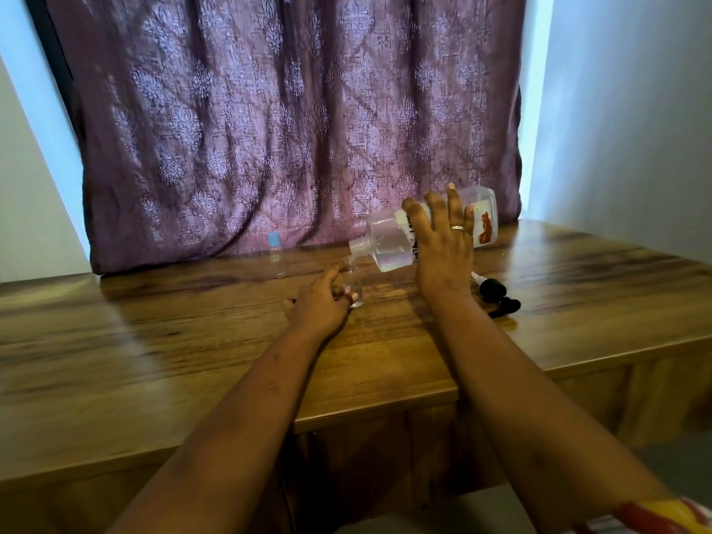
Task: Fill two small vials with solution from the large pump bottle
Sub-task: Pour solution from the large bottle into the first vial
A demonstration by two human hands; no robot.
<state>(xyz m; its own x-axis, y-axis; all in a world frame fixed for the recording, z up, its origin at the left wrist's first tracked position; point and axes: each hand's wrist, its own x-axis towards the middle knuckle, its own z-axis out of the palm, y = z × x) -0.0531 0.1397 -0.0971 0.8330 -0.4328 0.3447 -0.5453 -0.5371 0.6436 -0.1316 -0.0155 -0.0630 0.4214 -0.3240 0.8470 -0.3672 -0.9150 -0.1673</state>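
My right hand (443,244) grips the large clear bottle (389,237), tipped nearly on its side with its open neck pointing left and down. The neck hangs just above the mouth of a small open vial (353,281), which stands upright on the wooden table (192,341). My left hand (319,302) holds this vial, fingers curled around its lower part. Clear liquid pools in the low side of the bottle. A second small vial (276,258) with a light blue cap stands upright farther left, near the curtain.
The black pump head (497,296) with its white tube lies on the table to the right of my right wrist. A purple patterned curtain (289,129) hangs right behind the table. The table's front edge steps back on the right side.
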